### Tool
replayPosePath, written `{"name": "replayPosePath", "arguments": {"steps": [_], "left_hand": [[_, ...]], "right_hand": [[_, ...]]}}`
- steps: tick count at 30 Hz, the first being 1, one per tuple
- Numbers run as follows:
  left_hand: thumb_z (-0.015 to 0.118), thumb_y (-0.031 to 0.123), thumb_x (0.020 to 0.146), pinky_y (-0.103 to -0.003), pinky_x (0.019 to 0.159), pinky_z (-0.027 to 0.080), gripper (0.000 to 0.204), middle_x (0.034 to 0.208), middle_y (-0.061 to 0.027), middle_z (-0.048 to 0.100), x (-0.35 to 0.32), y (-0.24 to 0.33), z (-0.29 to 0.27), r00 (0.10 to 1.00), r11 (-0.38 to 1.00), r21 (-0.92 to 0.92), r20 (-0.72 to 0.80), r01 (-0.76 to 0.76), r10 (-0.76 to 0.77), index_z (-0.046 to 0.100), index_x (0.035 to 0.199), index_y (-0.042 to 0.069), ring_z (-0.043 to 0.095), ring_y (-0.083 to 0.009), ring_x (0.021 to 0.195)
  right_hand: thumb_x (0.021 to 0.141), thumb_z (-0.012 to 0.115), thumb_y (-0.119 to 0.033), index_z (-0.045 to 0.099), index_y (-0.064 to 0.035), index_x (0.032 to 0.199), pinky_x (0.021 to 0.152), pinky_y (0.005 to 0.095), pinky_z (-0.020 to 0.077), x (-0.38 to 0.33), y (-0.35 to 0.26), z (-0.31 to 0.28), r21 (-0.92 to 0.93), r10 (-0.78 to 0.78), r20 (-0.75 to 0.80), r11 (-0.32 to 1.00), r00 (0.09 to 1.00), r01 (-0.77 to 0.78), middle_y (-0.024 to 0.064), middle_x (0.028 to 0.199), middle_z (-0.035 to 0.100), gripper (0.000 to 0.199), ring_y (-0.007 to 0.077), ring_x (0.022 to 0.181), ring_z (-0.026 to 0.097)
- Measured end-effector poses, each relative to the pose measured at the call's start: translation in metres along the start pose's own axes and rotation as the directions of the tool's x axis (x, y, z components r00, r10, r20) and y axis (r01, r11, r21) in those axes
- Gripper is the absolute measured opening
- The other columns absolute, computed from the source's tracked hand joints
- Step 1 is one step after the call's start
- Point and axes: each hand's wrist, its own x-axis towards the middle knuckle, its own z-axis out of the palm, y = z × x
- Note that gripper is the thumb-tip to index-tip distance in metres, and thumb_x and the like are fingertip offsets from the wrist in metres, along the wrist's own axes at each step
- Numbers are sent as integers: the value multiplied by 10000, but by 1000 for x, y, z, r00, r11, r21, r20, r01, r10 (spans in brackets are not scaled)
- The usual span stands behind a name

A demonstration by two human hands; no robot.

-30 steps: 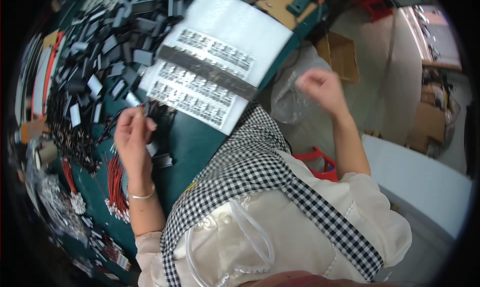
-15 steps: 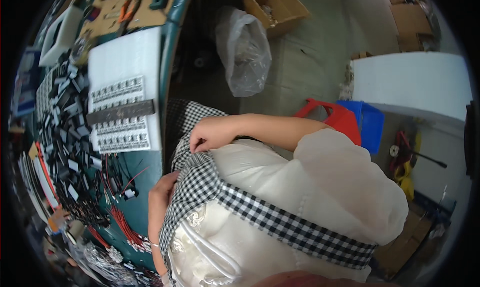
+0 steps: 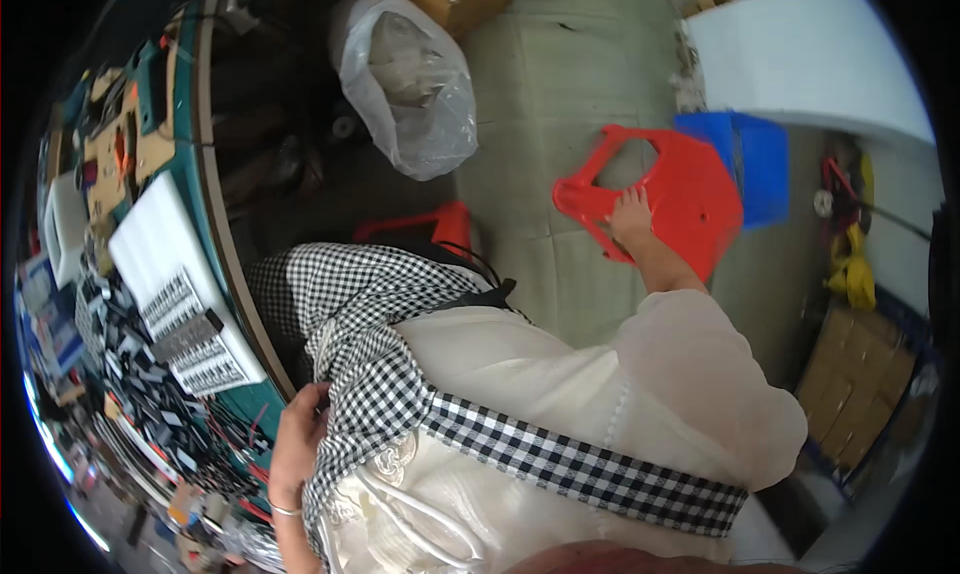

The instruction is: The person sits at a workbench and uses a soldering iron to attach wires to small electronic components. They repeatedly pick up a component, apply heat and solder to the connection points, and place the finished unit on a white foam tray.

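Right grip lies over the rail of a red plastic stool beneath it; whether its fingers clamp on, I cannot tell. A loose hold could let the stool slip toward the blue bin to the grip's right. Left grip touches the checked apron, fingertips hidden by cloth, closure unclear.

Right hand at red stool, checked apron

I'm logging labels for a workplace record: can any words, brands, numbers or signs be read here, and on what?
None can be read.
Patterned strips on the white slab: too small to make out any lettering.
Red stool, blue bin: no lettering visible.
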Motion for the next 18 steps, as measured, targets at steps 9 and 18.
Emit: {"name": "replayPosePath", "arguments": {"steps": [9,18], "left_hand": [[498,-21,881,-254,740,445,125,884,-120,588,-34,-25,48,924,976,-216,-378,-34,-52,563,986,-42,569,-168,815],[514,-58,831,-294,811,419,49,898,-143,519,-37,-66,83,862,955,-216,-503,-201,68,514,875,-37,531,-261,845]], "right_hand": [[765,706,-307,470,-138,1337,1069,520,261,78,-18,-32,-54,-65,635,990,770,128,73,1379,467,641,267,1282,430],[719,678,-226,652,-57,1089,915,420,478,108,-216,-124,100,-500,347,861,794,499,162,1176,605,408,317,1113,571]]}}
